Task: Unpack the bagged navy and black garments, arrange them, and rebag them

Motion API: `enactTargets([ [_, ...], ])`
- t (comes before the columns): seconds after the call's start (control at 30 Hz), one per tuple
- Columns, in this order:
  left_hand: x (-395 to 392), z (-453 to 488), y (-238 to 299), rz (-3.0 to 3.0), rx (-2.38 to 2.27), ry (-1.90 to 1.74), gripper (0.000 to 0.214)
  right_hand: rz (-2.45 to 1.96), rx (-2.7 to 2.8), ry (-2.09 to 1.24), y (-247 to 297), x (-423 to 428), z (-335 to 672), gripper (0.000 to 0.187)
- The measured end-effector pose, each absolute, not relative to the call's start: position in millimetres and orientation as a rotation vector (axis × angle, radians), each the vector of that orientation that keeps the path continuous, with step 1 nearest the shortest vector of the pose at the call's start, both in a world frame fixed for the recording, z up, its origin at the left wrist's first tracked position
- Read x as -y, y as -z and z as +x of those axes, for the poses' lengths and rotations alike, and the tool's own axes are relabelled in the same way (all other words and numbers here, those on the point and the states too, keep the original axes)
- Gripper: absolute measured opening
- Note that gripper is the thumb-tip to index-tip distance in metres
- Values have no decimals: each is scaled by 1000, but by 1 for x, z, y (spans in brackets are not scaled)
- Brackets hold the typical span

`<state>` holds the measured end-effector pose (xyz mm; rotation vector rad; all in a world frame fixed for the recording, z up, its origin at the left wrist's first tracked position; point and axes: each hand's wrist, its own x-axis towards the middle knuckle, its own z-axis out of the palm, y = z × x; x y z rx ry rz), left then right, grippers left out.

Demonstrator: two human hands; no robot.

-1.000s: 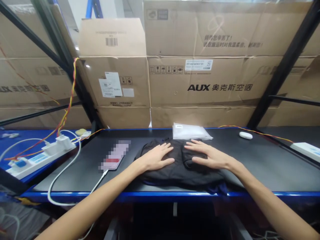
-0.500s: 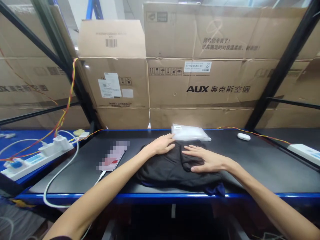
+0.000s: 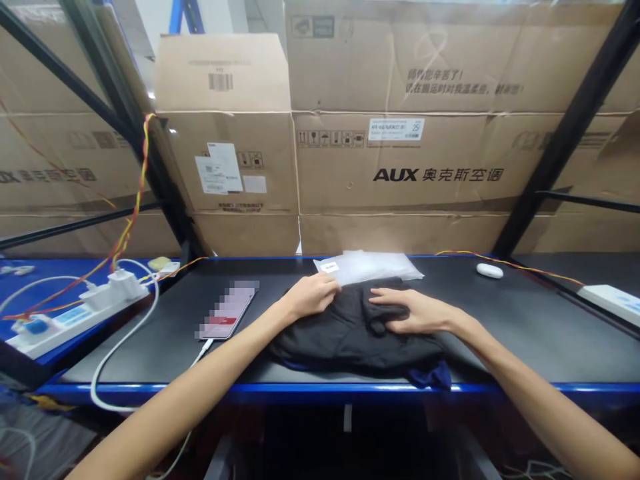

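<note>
A folded black garment (image 3: 350, 330) is observed lying on the black desk (image 3: 500, 333), at the front edge, with a dark blue corner of cloth protruding at its near right. All positions below are given relative to this garment.

The left hand (image 3: 311, 295) is found at the garment's far left corner, fingers curled together and closed on the near edge of a clear plastic bag (image 3: 367, 267), which lies flat just behind the garment and touches its far edge. A small white label is seen on the bag beside the fingers. The right hand (image 3: 413, 310) is laid on the garment's upper right part, fingers extended and slightly apart, nothing being gripped; the cloth is pressed flat.

To the left of the garment a phone (image 3: 227, 312) with a white cable is noted; further left, a white power strip (image 3: 75, 310). Well to the right, toward the back, a small white case (image 3: 490, 270) rests. Cardboard boxes (image 3: 400, 167) are stacked behind the desk.

Judgement on the step in hand: the bag appears to be being drawn toward the garment. It is advised that pressure from the right hand be maintained so the fold is not disturbed, and that the bag be pulled by its edge low and flat, so that the thin film is neither crumpled nor caught under the cloth.
</note>
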<state>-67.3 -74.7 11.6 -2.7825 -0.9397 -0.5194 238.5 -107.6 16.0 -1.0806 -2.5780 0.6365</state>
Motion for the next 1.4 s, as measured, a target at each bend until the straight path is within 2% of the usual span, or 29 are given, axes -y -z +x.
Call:
enactTargets([
  [0.2,84,-74,-6,-2793,1118,677,41,-1061,2513,-621,-10,107,241,58],
  [0.4,78,-72,-3,-2864,1158,803,26,-1125,2571,-672,-16,110,241,67],
  [0.57,75,-69,-3,-2873,1283,886,12,-1097,2517,-669,-17,110,242,59],
  [0.73,76,-66,-2,-2811,1485,975,15,-1076,2445,-618,-15,109,240,54],
  [0.9,75,-67,0,-2777,1466,1026,22,-1092,2382,-608,-12,108,240,52],
  [1.2,71,-68,0,-2750,1500,974,16,-1085,2243,-581,-13,112,238,49],
  [1.4,81,-63,-6,-2501,1560,906,11,-1046,2142,-574,-14,109,237,31],
])
